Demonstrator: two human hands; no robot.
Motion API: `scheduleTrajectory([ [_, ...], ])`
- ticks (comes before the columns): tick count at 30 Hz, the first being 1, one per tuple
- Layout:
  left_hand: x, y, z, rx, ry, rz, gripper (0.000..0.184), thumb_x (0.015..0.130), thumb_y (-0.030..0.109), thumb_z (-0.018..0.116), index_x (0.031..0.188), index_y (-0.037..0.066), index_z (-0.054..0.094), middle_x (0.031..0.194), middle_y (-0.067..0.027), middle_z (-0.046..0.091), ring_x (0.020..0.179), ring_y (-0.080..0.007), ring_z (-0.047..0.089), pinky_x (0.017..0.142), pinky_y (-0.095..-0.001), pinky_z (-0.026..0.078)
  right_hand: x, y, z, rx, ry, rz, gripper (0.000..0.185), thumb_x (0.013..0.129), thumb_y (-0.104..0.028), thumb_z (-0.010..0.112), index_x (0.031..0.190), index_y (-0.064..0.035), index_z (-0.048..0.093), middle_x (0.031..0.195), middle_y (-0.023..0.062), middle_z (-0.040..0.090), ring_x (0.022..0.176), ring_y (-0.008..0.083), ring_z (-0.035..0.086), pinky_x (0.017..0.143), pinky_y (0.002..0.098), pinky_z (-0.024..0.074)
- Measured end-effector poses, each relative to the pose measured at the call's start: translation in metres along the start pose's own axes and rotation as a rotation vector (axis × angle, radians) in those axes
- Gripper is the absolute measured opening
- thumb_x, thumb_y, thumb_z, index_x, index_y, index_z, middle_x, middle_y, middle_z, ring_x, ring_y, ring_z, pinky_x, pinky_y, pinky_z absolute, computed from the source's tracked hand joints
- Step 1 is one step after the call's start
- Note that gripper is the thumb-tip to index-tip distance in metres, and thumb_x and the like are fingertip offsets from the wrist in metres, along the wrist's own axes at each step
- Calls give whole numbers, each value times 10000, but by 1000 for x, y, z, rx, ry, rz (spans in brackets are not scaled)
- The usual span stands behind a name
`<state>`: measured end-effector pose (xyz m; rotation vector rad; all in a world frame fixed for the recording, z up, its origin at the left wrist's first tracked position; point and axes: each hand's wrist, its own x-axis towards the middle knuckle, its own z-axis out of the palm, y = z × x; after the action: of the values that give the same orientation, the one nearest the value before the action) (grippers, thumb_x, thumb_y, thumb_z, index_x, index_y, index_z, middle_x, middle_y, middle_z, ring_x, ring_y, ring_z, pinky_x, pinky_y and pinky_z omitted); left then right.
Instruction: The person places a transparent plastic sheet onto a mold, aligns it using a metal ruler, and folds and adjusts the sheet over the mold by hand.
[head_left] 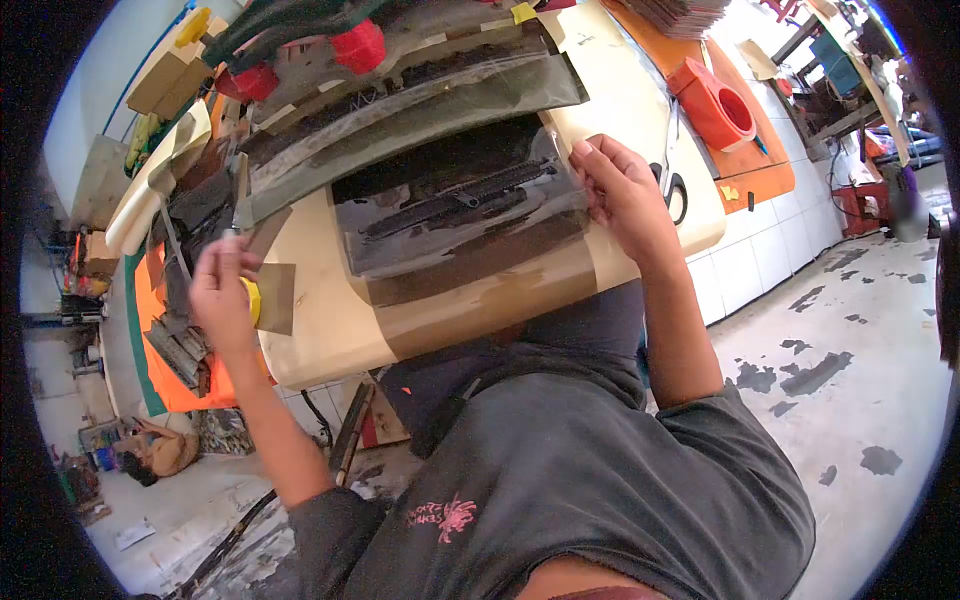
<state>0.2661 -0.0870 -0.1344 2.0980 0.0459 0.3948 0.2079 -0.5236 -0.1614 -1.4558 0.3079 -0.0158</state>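
My right hand (625, 190) pinches the right edge of a glossy, dark see-through plastic sheet (460, 245) lying over the cream padded surface (320, 345). Within the sheet's outline shows a black zipper (465, 197) with a metal slider. My left hand (225, 285) is raised off the sheet's left side, its fingers drawn together; a small pale tip shows at them, too small to name. Just behind that hand is a yellow tape roll (252, 303) beside a small dark film piece (278, 300). A longer dark film strip (420, 135) lies beyond the sheet.
Black-handled scissors (677, 198) lie right of my right hand. Further right, a red tape dispenser (715, 105) sits on an orange board (775, 170). Red tape rolls (358, 47) stand at the back. Grey scraps (178, 355) lie at left. A person (165, 450) is low on the floor.
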Motion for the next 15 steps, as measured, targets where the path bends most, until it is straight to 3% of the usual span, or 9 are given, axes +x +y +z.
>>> scheduleTrajectory([
  [4,-41,20,46,-225,-199,-168,297,988,309,564,983,26,654,786,-13,637,632,-58,538,554,-203,395,-1,0,0,-8,2,-9,295,974,-354,556,887,-73,580,648,-68,444,497,22,378,442,187,293],
  [9,-56,33,81,-342,-200,-220,324,976,359,572,944,45,642,766,12,607,623,-50,519,540,-204,380,1,2,-2,-5,-26,-32,289,963,-347,577,913,-62,593,669,-62,460,498,18,377,439,184,290],
  [15,-61,35,94,-374,-170,-251,218,954,278,620,832,100,593,702,84,461,619,-21,396,545,-199,305,4,4,-3,22,-34,-7,271,946,-329,612,905,-62,599,704,-57,482,506,15,382,431,182,286],
])
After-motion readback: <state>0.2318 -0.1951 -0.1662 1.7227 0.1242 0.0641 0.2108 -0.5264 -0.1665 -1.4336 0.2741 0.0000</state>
